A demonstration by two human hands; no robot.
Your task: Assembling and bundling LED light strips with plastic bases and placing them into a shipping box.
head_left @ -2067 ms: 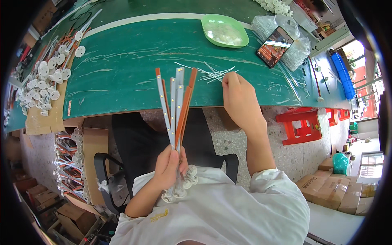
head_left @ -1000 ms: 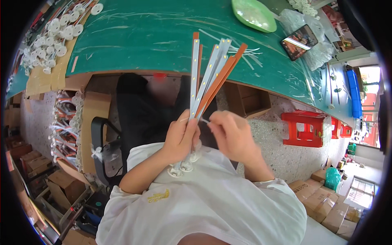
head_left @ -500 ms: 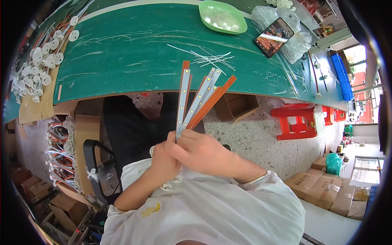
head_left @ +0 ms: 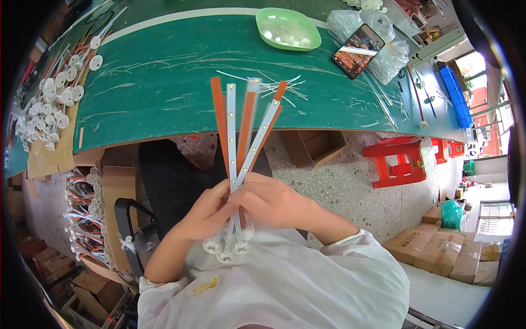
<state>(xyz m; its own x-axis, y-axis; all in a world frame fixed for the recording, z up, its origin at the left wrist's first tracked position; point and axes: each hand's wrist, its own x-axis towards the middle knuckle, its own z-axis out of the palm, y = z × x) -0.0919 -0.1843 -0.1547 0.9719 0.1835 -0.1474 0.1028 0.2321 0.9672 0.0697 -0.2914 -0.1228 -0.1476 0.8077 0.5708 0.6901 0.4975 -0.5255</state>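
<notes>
Both of my hands meet in front of my chest, closed around a fanned bundle of LED strips point(head_left: 232, 131). Some strips show a white face with small yellow LEDs; others show an orange-brown side. My left hand point(head_left: 211, 207) grips the bundle from the left, and my right hand point(head_left: 271, 200) from the right, fingers overlapping near the middle. Below the hands, several clear round end discs point(head_left: 226, 255) hang at the strips' lower ends, close to my shirt. The upper ends spread apart above the hands, toward the table edge. Fingertips are partly hidden behind the strips.
On the green table point(head_left: 164, 71) lie loose thin white ties point(head_left: 274, 86), a light green bowl point(head_left: 287, 46) with white bits, a phone point(head_left: 359, 50) and plastic bags point(head_left: 390, 60). More disc-ended strips point(head_left: 55, 98) are heaped at left. A carton point(head_left: 312, 147) and red stool point(head_left: 394, 162) stand below.
The strips have fanned wider and shifted left, now more upright. My left hand has moved left and opened out from the right one, and the end discs below have come into fuller view.
</notes>
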